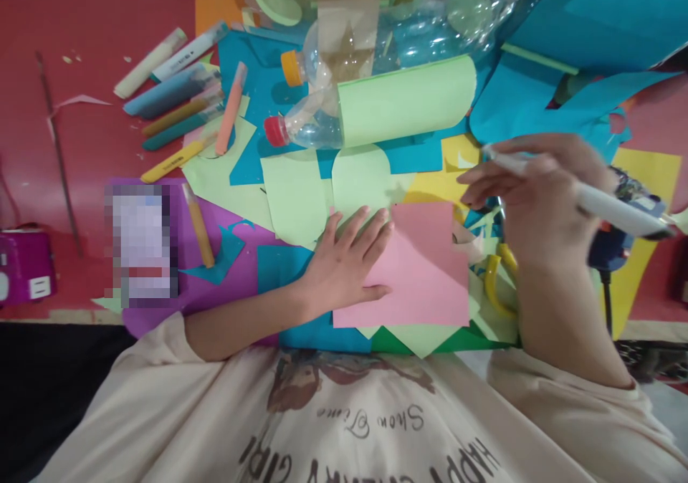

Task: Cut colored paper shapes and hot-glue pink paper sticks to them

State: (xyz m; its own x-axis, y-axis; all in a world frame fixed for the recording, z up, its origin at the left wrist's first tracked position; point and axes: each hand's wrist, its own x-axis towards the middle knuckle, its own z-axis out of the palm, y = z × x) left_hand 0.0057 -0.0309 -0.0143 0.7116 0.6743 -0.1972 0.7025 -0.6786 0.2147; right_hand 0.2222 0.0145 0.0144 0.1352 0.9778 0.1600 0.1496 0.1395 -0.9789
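My left hand lies flat with fingers spread on the left part of a pink paper sheet. Above the right side of that sheet, my right hand is closed around a white marker; its tip points to the upper left. Just beyond my left fingertips are two light green paper pieces with rounded ends, one on the left and another beside it. A pair of yellow-handled scissors lies partly hidden among paper scraps below my right hand.
Plastic bottles lie at the back, one with a red cap and a green paper wrap. Several markers are at the upper left. A phone rests on purple paper. A dark blue device with a cord stands at right.
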